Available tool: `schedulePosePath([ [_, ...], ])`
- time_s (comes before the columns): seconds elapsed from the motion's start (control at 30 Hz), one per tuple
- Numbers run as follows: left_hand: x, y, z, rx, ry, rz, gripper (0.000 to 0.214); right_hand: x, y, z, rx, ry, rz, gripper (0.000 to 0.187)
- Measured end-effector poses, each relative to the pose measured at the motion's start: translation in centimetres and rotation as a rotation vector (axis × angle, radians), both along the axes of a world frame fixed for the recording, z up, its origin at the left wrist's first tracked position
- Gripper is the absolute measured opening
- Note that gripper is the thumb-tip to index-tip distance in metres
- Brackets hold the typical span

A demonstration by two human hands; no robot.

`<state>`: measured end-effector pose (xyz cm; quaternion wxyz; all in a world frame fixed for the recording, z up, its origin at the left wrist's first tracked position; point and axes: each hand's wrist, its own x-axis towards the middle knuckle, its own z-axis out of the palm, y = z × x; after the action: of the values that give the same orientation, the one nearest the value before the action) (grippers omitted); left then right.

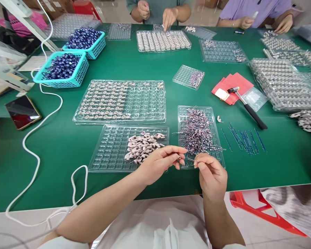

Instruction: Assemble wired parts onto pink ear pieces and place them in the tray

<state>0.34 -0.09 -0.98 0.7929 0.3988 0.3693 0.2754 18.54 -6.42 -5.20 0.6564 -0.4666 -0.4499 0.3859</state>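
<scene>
My left hand [160, 162] and my right hand [211, 174] meet near the table's front edge, both pinched on a thin wire-leaded part [188, 159] held between them. Just beyond my right hand a clear tray [182, 114] holds a tangled heap of purple wire-leaded parts [197, 131]. Beyond my left hand another clear tray [109, 148] carries a pile of small pale rings [142, 145]. Farther back a large clear tray [150, 103] has its left part filled with rows of pale rings.
Blue thin rods [243, 138] and a black-handled hammer [247, 109] on red sheets [232, 84] lie to the right. Two teal baskets [75, 77] of dark blue parts, a phone [23, 112] and a white cable [33, 155] are left. Two other people's hands [168, 15] work over far trays.
</scene>
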Motion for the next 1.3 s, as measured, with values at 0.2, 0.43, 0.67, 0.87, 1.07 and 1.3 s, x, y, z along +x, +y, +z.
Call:
schedulePosePath([
  [0.2,0.1,0.2,-0.2,0.057,-0.050,0.117,0.015,-0.3,-0.1,0.4,0.052,-0.107,-0.052,0.016],
  [0.43,0.1,0.0,-0.1,0.066,-0.017,0.091,0.031,-0.6,-0.6,0.5,0.019,-0.197,-0.092,0.014],
  [0.67,0.2,-0.1,0.6,0.165,0.068,0.027,0.017,-0.6,-0.6,0.4,0.076,-0.220,-0.090,0.019],
  [0.87,0.2,0.2,0.3,0.163,0.165,0.076,0.022,-0.6,-0.6,0.4,0.064,-0.239,-0.105,0.017],
  [1.07,0.7,-0.2,0.3,0.139,0.153,0.134,0.021,-0.7,-0.7,0.3,0.066,-0.233,-0.135,0.017],
  [1.3,0.6,-0.6,-0.2,0.259,0.205,0.181,0.016,-0.7,-0.9,0.0,0.023,-0.241,-0.171,0.014],
])
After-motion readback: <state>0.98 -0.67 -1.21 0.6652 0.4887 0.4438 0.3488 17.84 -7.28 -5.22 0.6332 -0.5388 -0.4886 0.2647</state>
